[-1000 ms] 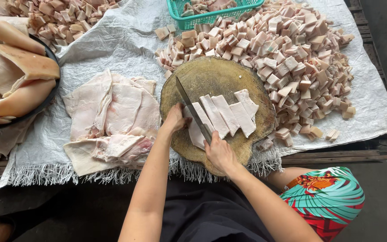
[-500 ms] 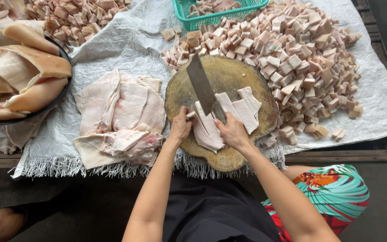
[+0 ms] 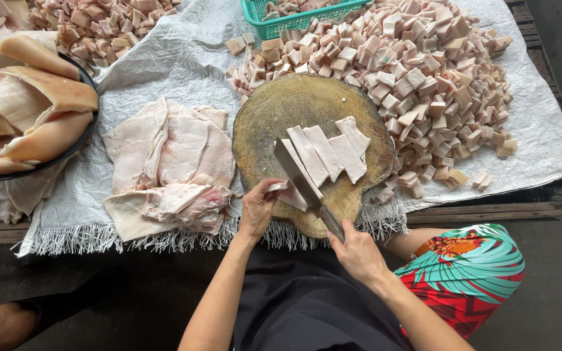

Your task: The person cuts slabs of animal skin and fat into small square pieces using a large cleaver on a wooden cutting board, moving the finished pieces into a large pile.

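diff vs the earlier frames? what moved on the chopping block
The cleaver came down from raised to lie across the near end of the meat strips. The right hand still grips its handle; the left hand now pinches a strip end. Round wooden block and cube pile unchanged.

The green basket (image 3: pixel 294 16) is cut off by the top edge. The knife (image 3: pixel 304 185) hides part of the meat strips (image 3: pixel 326 153). The right hand (image 3: pixel 359 253) hides the knife's handle.
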